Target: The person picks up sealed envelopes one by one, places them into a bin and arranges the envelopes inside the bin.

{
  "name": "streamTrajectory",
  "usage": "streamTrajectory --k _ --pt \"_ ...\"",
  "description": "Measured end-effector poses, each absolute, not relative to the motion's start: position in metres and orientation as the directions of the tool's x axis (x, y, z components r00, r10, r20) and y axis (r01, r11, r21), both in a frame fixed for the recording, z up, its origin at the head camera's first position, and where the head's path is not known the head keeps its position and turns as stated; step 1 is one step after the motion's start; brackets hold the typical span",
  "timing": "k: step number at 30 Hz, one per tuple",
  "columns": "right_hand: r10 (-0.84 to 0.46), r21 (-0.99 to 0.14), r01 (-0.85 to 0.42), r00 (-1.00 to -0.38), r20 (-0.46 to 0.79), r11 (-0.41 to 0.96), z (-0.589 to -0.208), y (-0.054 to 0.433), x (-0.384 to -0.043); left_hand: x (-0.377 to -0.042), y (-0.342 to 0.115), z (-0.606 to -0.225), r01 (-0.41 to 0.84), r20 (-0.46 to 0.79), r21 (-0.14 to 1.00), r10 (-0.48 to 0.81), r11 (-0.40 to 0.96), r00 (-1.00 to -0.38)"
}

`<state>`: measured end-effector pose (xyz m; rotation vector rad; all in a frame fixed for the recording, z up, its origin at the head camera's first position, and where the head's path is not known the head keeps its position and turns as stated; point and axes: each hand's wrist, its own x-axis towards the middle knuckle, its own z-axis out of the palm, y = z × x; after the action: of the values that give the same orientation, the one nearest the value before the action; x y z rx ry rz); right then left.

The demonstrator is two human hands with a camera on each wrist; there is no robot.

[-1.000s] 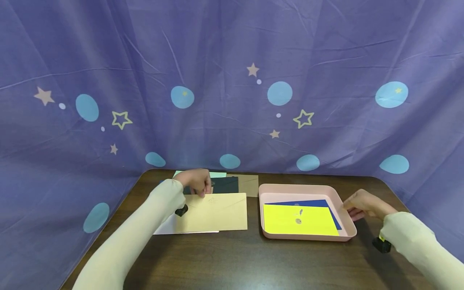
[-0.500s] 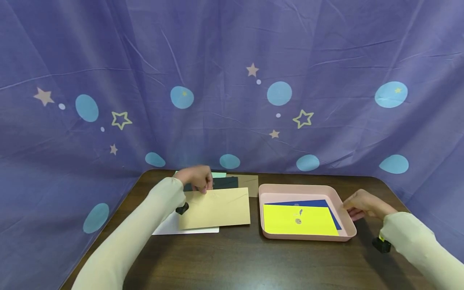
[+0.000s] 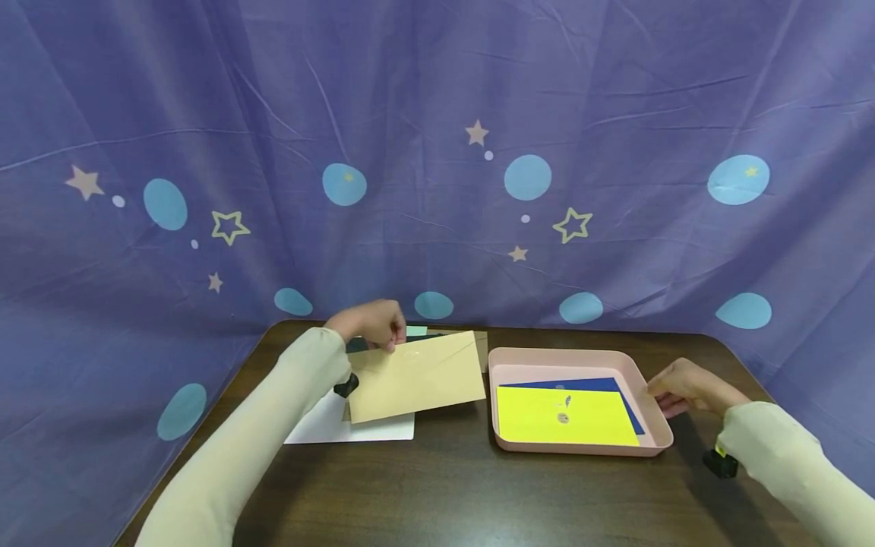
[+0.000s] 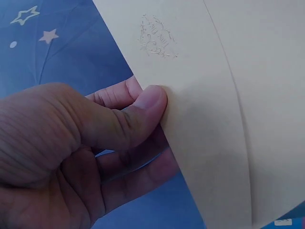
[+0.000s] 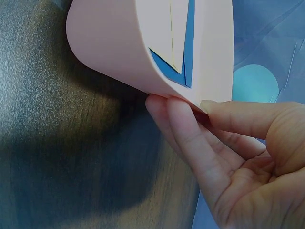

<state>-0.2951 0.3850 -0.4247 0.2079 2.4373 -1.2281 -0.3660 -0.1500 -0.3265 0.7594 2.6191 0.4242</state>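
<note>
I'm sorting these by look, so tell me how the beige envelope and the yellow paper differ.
Colour: the beige envelope is pale; the yellow paper is vivid.
Support: the beige envelope is pinched in the left hand, tilted; the yellow paper lies in the pink tray.
Marks: the beige envelope bears a faint ornament; the yellow paper shows a darker round mark.
Both are flat and oblong.
</note>
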Motion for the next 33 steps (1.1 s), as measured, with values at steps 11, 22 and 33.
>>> streamTrajectory --k 11,22,33 --pt "-0.029 -0.726 0.313 -0.909 -0.416 0.612 -0.424 0.383 -0.292 -0.371 -0.130 -0.313 0.479 -0.197 0.452 0.608 0.752 -0.769" --pt "-0.035 -0.731 0.309 -0.909 -0.414 0.608 -0.421 0.382 -0.290 -0.371 -0.093 -0.298 0.516 -0.130 0.485 0.641 0.706 -0.756" --pt "-0.059 -0.735 0.311 -0.901 -0.430 0.603 -0.423 0.384 -0.295 -0.371 -0.057 -0.289 0.553 -0.070 0.518 0.677 0.653 -0.733"
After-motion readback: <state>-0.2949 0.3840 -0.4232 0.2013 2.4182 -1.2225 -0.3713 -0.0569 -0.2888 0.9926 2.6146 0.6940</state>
